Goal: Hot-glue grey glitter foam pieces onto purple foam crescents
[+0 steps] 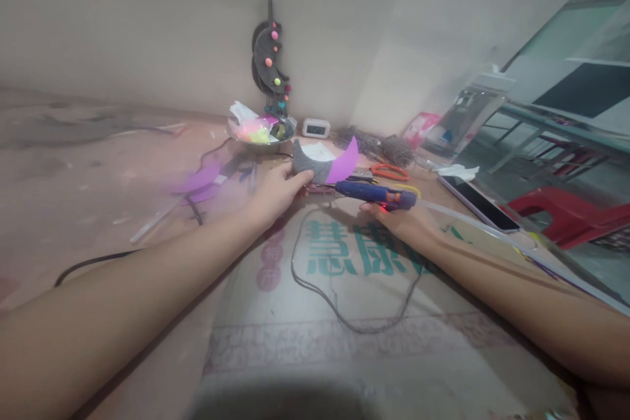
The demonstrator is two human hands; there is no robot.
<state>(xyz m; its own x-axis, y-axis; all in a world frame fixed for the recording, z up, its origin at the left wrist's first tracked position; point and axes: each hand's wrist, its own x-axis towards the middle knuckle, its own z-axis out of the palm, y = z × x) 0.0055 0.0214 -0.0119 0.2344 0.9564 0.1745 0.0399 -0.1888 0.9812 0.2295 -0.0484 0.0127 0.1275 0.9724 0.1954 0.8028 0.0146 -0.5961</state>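
Note:
My left hand [278,190] is closed on a crescent-shaped piece [329,164], purple at one tip and wrapped in grey yarn at the end I grip. My right hand [401,216] holds a blue glue gun [377,193] with a red light, its nozzle pointing left toward the crescent. A strand of grey yarn [339,312] loops across the printed cardboard sheet [344,335] below both hands.
A metal bowl [260,143] of bright pompoms stands behind. A finished grey crescent with pompoms [270,59] hangs on the wall. Orange scissors [391,172], yarn bundles [381,144], a small clock [315,127], a phone [480,203], purple cutouts [199,180] and a black cable [93,262] lie around.

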